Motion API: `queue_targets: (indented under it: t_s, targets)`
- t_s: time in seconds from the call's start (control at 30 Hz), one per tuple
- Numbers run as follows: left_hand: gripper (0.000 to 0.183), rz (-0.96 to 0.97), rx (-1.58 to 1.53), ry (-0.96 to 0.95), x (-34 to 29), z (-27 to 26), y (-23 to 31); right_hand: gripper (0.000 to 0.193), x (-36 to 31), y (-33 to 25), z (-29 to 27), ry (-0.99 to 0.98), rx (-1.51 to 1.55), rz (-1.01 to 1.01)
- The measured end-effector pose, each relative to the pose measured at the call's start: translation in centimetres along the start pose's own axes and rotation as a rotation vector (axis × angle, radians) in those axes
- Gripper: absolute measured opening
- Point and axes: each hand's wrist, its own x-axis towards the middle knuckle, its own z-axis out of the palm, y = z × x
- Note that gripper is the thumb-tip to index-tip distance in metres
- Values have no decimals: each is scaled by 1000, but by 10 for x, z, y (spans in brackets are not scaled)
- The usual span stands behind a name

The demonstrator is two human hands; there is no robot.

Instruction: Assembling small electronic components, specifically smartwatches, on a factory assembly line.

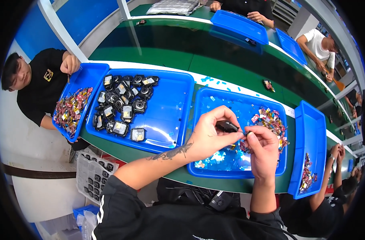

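My left hand (210, 134) is closed around a black smartwatch case (227, 126), tilted between thumb and fingers. Close beside it, the thumb and fingers of my right hand (264, 150) are pinched together at a small dark bit, too small to make out. Both hands hover over a blue tray (195, 132) with small multicoloured parts (270, 120) on its right side and bits of blue film (216, 158) across its bottom. In the tray to the left, several more black watch cases (126, 112) lie piled, some showing round backs and others pale rectangles.
Blue trays with colourful parts stand at far left (104, 69) and right (297, 160). Behind them runs a green conveyor belt (170, 56) with a colourful piece (268, 85) on it. A clear tray of dark parts (84, 172) sits lower left. Co-workers sit around the line.
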Motion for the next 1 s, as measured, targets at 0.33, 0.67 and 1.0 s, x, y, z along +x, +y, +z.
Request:
queue_targets:
  t_s: [0.33, 0.67, 1.0]
  targets:
    - [21, 112, 555, 240, 6, -18, -2, 9, -10, 8, -6, -204, -290, -123]
    - [11, -171, -22, 106, 9, -13, 3, 16, -16, 2, -10, -188, -92, 99]
    - [20, -93, 104, 58, 6, 14, -19, 18, -17, -2, -1, -58, -535, -144]
